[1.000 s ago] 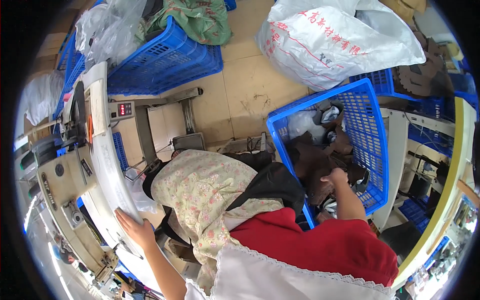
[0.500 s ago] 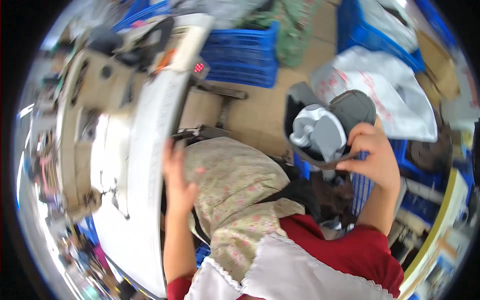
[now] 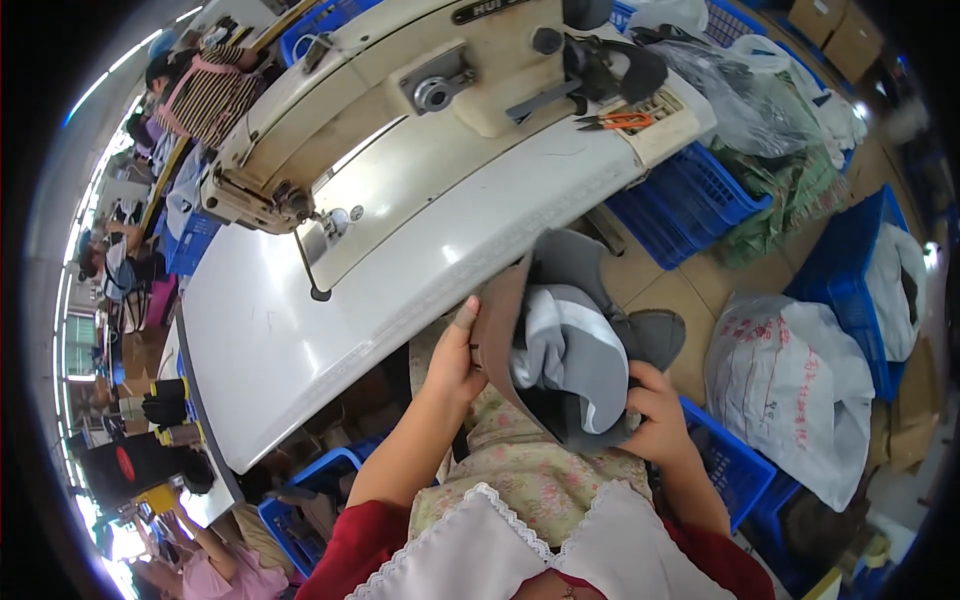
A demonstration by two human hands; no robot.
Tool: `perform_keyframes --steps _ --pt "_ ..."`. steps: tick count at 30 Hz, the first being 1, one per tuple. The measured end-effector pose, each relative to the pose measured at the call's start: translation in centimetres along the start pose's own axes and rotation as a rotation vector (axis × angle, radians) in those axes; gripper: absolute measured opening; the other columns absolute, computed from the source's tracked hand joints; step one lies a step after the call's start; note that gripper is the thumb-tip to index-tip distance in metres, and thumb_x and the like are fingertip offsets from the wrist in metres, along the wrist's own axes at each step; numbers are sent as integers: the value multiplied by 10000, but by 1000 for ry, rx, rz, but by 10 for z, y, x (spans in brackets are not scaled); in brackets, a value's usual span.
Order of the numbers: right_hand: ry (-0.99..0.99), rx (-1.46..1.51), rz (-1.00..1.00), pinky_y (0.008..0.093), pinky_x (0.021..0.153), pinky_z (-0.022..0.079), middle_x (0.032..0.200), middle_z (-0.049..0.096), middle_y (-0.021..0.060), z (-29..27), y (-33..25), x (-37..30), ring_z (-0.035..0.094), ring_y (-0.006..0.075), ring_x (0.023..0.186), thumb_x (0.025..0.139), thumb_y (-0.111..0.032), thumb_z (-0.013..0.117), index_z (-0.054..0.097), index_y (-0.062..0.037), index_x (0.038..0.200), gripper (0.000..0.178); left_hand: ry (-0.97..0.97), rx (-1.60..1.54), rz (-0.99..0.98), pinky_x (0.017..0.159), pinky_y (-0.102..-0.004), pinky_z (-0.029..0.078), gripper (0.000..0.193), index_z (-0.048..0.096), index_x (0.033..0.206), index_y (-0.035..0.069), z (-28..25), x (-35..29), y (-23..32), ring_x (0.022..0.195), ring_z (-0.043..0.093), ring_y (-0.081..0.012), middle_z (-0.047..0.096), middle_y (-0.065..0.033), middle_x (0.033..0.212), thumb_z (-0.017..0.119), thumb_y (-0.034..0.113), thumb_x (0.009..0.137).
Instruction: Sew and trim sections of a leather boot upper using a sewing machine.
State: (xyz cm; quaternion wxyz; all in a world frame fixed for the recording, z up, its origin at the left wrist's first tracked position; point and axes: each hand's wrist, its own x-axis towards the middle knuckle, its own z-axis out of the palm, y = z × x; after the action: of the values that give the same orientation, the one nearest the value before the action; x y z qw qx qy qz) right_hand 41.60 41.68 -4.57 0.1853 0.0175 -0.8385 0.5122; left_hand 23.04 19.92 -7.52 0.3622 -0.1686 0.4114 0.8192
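Observation:
Over my lap I hold a dark grey cap [image 3: 657,338] with a brown inner band, its opening turned up. Tucked inside it lies a grey and white cap-like piece [image 3: 590,350] with a curved, white-edged flap. My left hand [image 3: 455,360] grips the brown band at the left, thumb upward. On the right, my right hand [image 3: 657,415] pinches the cap's rim with bent fingers. Beside my left hand runs the edge of the white sewing table [image 3: 330,350]. On it stands an industrial sewing machine [image 3: 420,90], its needle end at the far left.
Orange-handled thread snips [image 3: 625,121] lie on the machine's base. Blue crates [image 3: 680,205] stand beyond the table, with another crate [image 3: 725,460] by my right arm. A stuffed white sack [image 3: 790,390] sits on the floor at right. Other people [image 3: 210,95] work at the left.
My view has swung left toward the sewing machine. My left hand, empty and blurred before, now holds the cap's band. The cap has come in front of me, still in my right hand.

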Motion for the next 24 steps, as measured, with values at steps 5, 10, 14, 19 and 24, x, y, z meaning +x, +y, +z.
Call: perform_keyframes --steps 5,10,14,19,24 --pt "-113 42 280 442 1105 296 1336 568 180 -35 2 -1 482 353 1278 682 -101 765 740 -62 976 298 -25 106 362 969 -357 491 490 527 1269 -20 22 -36 24 1086 616 -214 634 -141 1193 678 306 936" --pt "-82 559 689 333 920 485 1264 589 144 -15 4 -1 591 243 1109 894 -126 682 601 22 1232 378 -19 402 778 943 -298 479 604 488 1310 -33 42 -57 22 1070 606 -177 626 -112 1198 779 252 864" --pt "7 375 496 337 927 486 1234 590 152 29 4 35 592 241 1106 906 -170 681 577 23 1245 405 -203 946 1119 742 -295 519 580 598 1258 -28 45 -71 20 781 663 -190 686 -101 907 813 251 797" --pt "-149 36 -128 405 813 489 1092 632 163 51 -9 72 635 295 964 819 -225 719 593 -21 1191 443 -457 1292 1158 587 -365 444 463 692 1129 28 48 -78 23 592 553 -267 556 -78 674 787 326 788" --pt "-367 -375 -167 390 652 473 769 668 124 72 10 83 669 267 753 812 -246 707 686 -59 832 189 -560 1009 1412 893 -393 470 433 702 1100 8 37 -73 55 925 582 -261 617 -117 938 705 373 868"
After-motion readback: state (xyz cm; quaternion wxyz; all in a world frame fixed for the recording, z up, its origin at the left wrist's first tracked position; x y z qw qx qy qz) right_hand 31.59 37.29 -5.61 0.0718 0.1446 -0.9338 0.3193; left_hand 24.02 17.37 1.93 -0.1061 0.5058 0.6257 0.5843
